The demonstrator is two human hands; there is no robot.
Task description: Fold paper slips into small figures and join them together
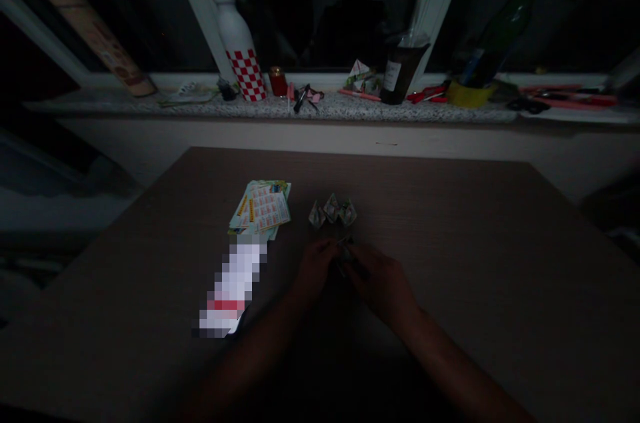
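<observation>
Paper (345, 251) in both hands (384, 275), printed cards (270, 208) beside, lettering illegible

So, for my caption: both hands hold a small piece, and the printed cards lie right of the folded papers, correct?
Not quite: the printed cards lie left of the folded papers, as the head view shows. The left hand and right hand do hold a small piece.

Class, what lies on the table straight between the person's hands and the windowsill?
In the head view, a cluster of small folded-paper shapes; the pile of printed papers lies off to the left.
</observation>
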